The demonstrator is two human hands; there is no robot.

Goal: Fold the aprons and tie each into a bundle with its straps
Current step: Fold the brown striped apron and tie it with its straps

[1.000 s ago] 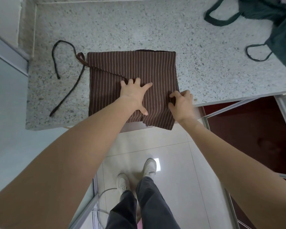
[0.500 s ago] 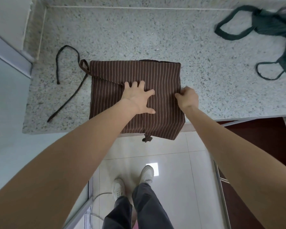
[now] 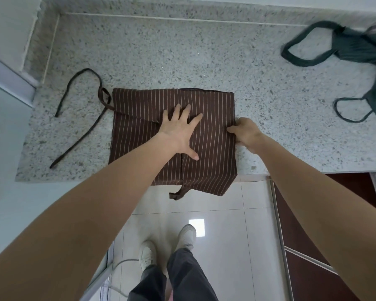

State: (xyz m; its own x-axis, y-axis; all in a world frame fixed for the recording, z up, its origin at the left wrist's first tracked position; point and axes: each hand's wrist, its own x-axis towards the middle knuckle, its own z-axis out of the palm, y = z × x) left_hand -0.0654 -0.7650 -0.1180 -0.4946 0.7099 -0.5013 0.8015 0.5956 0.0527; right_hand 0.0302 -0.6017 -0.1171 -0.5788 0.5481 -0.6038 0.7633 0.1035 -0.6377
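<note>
Head view: left hand (image 3: 178,131) flat on brown apron (image 3: 213,135), right hand (image 3: 245,132) fingers pinching its edge.

Brown pinstriped apron (image 3: 213,118), green apron (image 3: 360,48), speckled grey counter (image 3: 161,51)

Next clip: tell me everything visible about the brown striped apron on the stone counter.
The brown cloth apron with thin pale stripes lies folded into a rough square on the speckled stone counter, its near edge hanging over the counter's front. A dark brown strap trails off its left corner in loops on the counter; a short strap end dangles below the near edge. The left hand presses flat on its middle; the right hand grips its right edge.
</note>
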